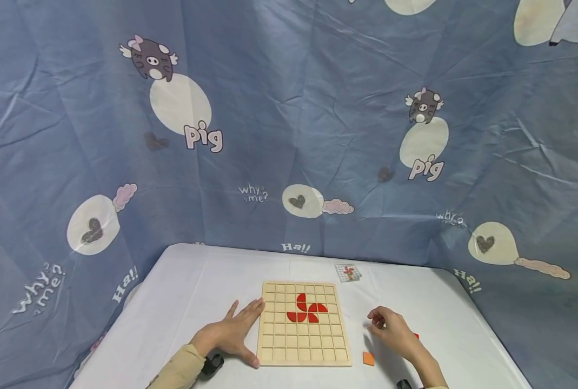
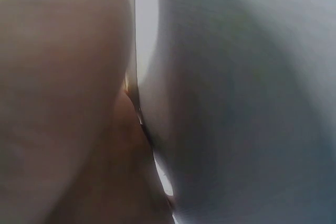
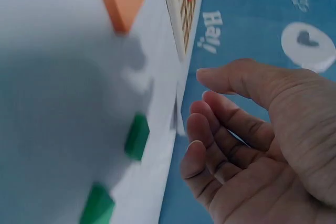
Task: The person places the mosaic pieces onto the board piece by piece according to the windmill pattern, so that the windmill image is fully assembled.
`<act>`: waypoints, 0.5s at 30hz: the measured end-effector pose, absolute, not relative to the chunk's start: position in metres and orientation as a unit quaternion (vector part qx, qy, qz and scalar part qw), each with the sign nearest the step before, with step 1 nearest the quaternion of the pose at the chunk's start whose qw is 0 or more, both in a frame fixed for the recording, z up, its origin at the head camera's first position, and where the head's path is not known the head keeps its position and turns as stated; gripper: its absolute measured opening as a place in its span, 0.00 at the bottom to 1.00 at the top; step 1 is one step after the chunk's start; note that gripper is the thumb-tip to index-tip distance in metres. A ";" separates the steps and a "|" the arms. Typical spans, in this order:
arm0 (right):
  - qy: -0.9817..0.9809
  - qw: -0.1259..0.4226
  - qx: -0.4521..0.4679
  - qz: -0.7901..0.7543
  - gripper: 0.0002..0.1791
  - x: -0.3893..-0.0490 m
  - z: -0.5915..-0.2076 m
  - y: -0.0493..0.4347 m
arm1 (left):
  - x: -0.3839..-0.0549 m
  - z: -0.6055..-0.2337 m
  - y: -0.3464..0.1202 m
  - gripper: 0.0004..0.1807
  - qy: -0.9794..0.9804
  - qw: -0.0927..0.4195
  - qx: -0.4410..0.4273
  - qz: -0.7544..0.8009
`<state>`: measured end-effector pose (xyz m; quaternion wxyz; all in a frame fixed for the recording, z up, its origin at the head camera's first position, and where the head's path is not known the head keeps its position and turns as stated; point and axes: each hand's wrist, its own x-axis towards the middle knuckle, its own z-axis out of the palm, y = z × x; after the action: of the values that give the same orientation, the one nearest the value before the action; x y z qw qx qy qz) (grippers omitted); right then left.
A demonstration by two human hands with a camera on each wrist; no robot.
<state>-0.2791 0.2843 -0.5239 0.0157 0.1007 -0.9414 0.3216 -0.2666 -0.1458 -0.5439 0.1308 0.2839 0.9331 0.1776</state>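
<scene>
A square wooden grid board [image 1: 280, 341] lies on the white table. Several red rounded-edge pieces [image 1: 313, 317] form a pinwheel in its cells. My left hand [image 1: 232, 330] is spread at the board's left side, index fingertip and thumb against its edge. In the left wrist view, that hand [image 2: 63, 98] fills the left side, close and blurred. Right of the board, my right hand [image 1: 397, 334] hovers above the table with loosely bent fingers. Nothing shows between its thumb and fingers [image 3: 198, 129] in the right wrist view. Two green blocks [image 3: 137, 137] lie below it.
An orange block [image 1: 369, 359] lies by the board's lower right corner. Part of a red piece [image 1: 417, 335] shows behind the right wrist. A small card [image 1: 348, 273] with a red pinwheel on a grid lies beyond the board. Blue printed cloth [image 1: 269, 135] hangs around the table.
</scene>
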 end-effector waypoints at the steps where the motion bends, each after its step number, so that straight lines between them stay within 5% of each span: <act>1: -0.943 0.012 0.090 0.321 0.10 -0.279 -0.523 0.288 | -0.266 -0.544 -0.146 0.77 0.933 0.131 0.284 0.177; 15: -0.961 -0.026 -0.001 0.276 0.15 -0.282 -0.511 0.357 | -0.266 -0.543 -0.146 0.76 0.933 0.127 0.283 0.183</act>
<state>-0.2822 0.3566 -0.5110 -0.0257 -0.0008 -0.9608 0.2760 -0.2655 -0.1456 -0.5432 0.1272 0.2832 0.9329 0.1825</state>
